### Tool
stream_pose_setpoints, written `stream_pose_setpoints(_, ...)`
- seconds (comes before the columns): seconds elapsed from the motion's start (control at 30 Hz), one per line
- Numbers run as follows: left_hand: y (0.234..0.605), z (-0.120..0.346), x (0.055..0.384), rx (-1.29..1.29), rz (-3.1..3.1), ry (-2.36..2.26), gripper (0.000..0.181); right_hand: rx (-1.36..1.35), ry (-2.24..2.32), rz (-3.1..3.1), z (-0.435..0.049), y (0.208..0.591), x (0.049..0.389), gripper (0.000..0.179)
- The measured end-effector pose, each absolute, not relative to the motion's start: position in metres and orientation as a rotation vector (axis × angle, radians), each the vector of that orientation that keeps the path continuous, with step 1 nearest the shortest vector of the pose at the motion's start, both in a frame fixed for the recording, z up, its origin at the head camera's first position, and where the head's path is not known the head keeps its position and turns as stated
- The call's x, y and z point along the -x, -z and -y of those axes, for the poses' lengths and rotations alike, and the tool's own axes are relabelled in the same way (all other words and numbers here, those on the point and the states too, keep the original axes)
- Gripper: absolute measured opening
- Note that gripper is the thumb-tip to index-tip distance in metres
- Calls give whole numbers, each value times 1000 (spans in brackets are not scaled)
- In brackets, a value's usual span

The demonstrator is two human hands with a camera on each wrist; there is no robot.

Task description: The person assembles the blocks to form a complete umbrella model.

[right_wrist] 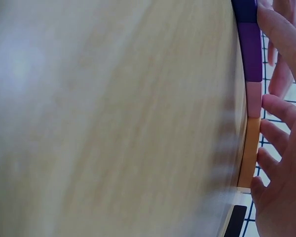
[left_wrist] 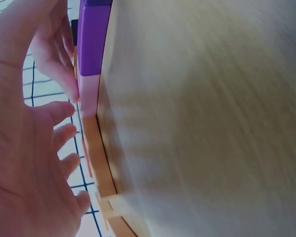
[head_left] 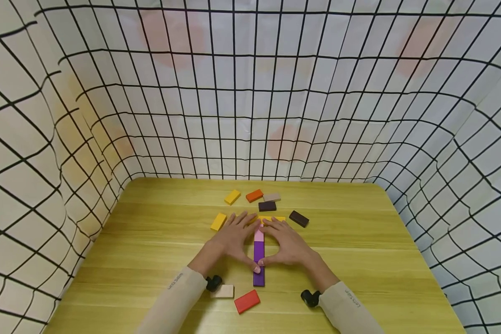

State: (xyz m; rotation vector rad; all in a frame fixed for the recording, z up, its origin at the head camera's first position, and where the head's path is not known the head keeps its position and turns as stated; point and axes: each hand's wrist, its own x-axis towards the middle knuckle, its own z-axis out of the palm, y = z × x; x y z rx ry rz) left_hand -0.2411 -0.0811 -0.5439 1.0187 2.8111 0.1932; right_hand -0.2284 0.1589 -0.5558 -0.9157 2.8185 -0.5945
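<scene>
Mesh surround, head view: black netting (head_left: 245, 102) in front of pale cloth (head_left: 288, 102) rises beyond both grips and along either side.
Tabletop edges: the wooden tabletop (head_left: 359, 260) ends well ahead of the grips, past the loose blocks; its side edges lie well apart from both wrists, with a broad run of wood between.
Left grip: the left grip (head_left: 235, 239) is spread wide, thumb far from the fingers, clasping nothing; its thumb tip is at the row's left side.
Right grip: the right grip (head_left: 287, 243) mirrors it, equally spread, thumb tip at the row's right side.
Row: between the grips run a pink block (head_left: 259, 235), a purple block (head_left: 259, 250) and, toward the wrists, a dark purple block (head_left: 259, 279); a yellow bar (head_left: 271, 217) lies crosswise at the fingertips.
Ahead of the grips: an orange block (head_left: 254, 195) and a beige block (head_left: 272, 197).
Right of the right fingertips: a dark brown block (head_left: 299, 219).
Behind the gap: a red block (head_left: 247, 301).
Left wrist view: the row passes just beside the left grip's parted fingers; contact is unclear, and bare wood stretches away opposite.
Right wrist view: the right fingertips reach the edges of the pink block and yellow bar.
</scene>
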Motion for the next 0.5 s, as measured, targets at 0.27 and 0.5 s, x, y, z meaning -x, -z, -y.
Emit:
stream_pose_setpoints(0.27,541,76,236,-947,-2775,-170,146,918,596,-2817,-158,556,229,102)
stream_pose_setpoints(0.5,543,73,237,-927,-2779,-180,146,917,606,-2823,-158,556,229,103)
